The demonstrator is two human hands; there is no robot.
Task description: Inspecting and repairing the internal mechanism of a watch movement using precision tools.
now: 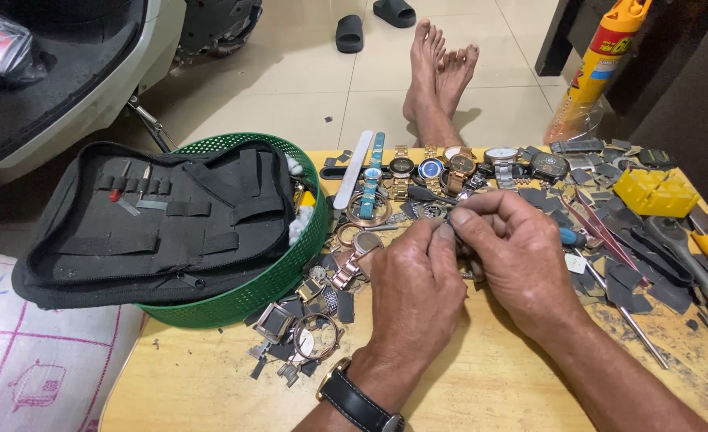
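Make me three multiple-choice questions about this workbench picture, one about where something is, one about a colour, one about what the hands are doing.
1. Where does the open black tool pouch lie?
A. Across the round basket
B. On the floor tiles
C. Under the table

2. What colour is that basket?
A. Red
B. Green
C. White

3. What are the left hand and right hand doing?
A. Resting flat on the table
B. Both gripping the yellow box
C. Pinched together on a small part between the fingertips

Answers: 1 A, the pouch lies spread over the basket's top. 2 B, its perforated wall is green. 3 C, the thumbs and forefingers of both hands meet above the table; the part itself is too small to identify.
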